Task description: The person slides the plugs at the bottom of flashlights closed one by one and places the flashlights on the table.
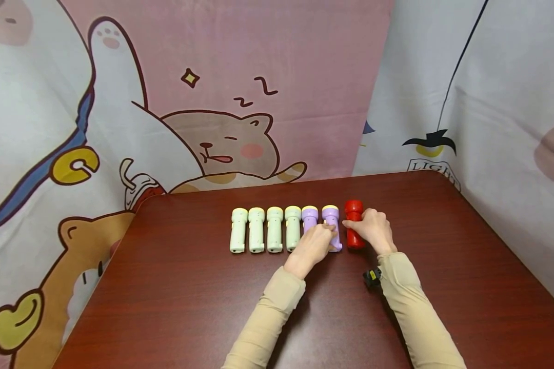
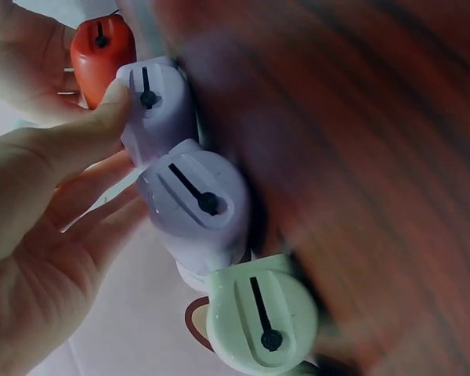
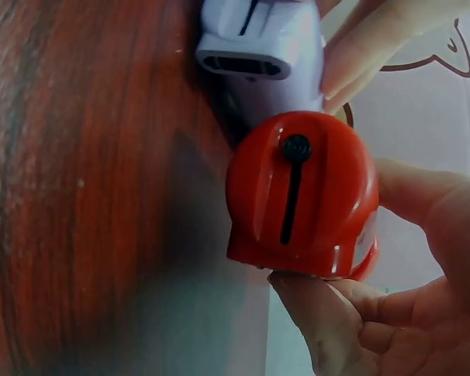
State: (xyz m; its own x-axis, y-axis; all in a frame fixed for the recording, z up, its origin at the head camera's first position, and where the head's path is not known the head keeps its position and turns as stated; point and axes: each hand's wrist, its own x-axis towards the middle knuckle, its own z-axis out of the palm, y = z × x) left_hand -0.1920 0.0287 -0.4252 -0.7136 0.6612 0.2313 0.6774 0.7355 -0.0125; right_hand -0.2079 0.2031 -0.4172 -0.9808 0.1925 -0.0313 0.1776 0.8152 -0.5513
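A row of flashlights lies on the table. At its right end is a red flashlight (image 1: 354,241), held between the thumb and fingers of my right hand (image 1: 376,230). Just left of it, my left hand (image 1: 311,245) pinches a purple flashlight (image 1: 331,213), thumb on one side and fingers behind, as the left wrist view shows. My left hand partly covers a second purple flashlight (image 1: 310,215) in the head view. In the right wrist view the red flashlight's round end (image 3: 321,196) faces the camera, with a black strip in a groove.
Several pale green flashlights (image 1: 274,230) lie side by side to the left of the purple ones. A small black device (image 1: 372,277) sits at my right wrist. The dark red-brown table (image 1: 180,307) ends at a hanging printed cloth (image 1: 240,51) behind and at the sides.
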